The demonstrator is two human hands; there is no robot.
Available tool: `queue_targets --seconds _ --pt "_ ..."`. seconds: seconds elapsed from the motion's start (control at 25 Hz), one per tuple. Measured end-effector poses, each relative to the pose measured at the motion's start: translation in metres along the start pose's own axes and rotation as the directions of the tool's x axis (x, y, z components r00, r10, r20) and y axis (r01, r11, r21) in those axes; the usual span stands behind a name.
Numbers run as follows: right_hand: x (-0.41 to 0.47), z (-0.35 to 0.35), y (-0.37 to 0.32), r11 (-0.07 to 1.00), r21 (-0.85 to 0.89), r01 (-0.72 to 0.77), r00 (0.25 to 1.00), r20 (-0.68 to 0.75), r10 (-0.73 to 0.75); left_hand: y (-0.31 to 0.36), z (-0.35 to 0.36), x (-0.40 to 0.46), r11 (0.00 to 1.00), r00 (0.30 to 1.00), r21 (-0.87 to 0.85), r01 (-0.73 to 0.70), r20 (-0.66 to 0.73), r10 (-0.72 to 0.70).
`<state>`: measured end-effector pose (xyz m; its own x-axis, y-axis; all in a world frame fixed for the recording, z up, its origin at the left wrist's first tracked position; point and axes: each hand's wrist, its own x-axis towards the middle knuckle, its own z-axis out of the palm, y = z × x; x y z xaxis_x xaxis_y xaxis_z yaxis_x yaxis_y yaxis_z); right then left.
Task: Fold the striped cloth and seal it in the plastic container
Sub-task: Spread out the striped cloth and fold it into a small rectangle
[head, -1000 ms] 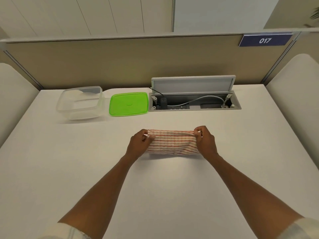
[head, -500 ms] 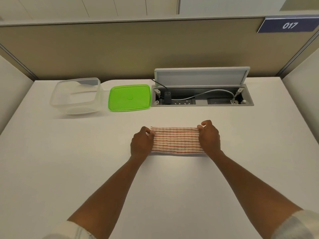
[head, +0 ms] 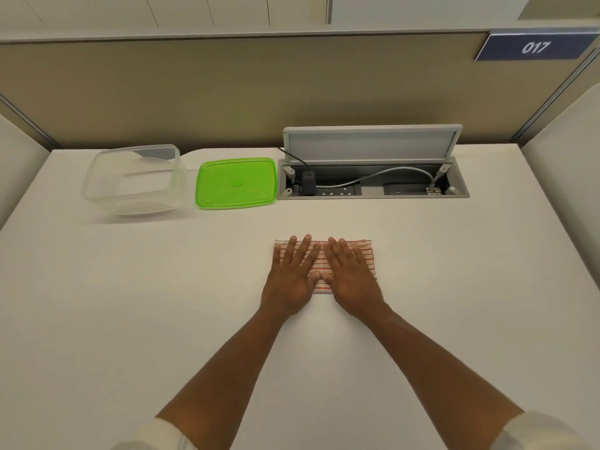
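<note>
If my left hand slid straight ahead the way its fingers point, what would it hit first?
Probably the open cable box, near its left end; the left hand angles slightly right, past the green lid. Bare table lies between.

1. One striped cloth (head: 366, 254) lay on the table (head: 130, 319).
2. Two hands, the left hand (head: 290, 280) and right hand (head: 352, 280), rested on the cloth.
3. One plastic container (head: 133, 180) stood beyond the cloth.
4. One green lid (head: 236, 182) lay beyond the cloth.
</note>
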<state>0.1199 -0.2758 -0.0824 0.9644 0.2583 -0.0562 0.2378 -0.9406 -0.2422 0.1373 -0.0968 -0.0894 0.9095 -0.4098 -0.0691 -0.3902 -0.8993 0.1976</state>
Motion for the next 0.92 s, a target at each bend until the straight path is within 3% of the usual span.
queue_targets --seconds 0.28,0.48,0.6,0.72,0.8,0.92 --pt "-0.007 -0.007 0.028 0.98 -0.137 -0.146 0.988 0.034 0.152 -0.005 0.002 -0.002 0.995 0.995 0.022 0.096 -0.023 -0.095" --pt "-0.014 -0.014 0.028 0.967 -0.024 -0.256 0.965 0.057 0.256 -0.001 -0.006 -0.004 0.986 0.987 0.03 0.161 -0.004 -0.161" --pt "-0.02 -0.025 0.026 0.916 0.2 -0.348 0.935 0.005 0.354 -0.002 -0.018 -0.008 0.974 0.97 -0.048 0.22 -0.096 -0.224" --pt "-0.019 -0.038 0.024 0.777 0.342 -0.529 0.815 -0.049 0.577 -0.001 -0.029 -0.015 0.84 0.832 -0.265 0.474 -0.177 -0.525" --pt "-0.019 -0.041 0.021 0.712 0.358 -0.604 0.754 -0.032 0.656 0.001 -0.036 -0.018 0.693 0.712 -0.334 0.639 -0.085 -0.697" --pt "-0.021 -0.041 0.013 0.645 0.427 -0.633 0.726 0.038 0.687 0.004 -0.047 -0.014 0.541 0.619 -0.374 0.753 0.125 -0.775"
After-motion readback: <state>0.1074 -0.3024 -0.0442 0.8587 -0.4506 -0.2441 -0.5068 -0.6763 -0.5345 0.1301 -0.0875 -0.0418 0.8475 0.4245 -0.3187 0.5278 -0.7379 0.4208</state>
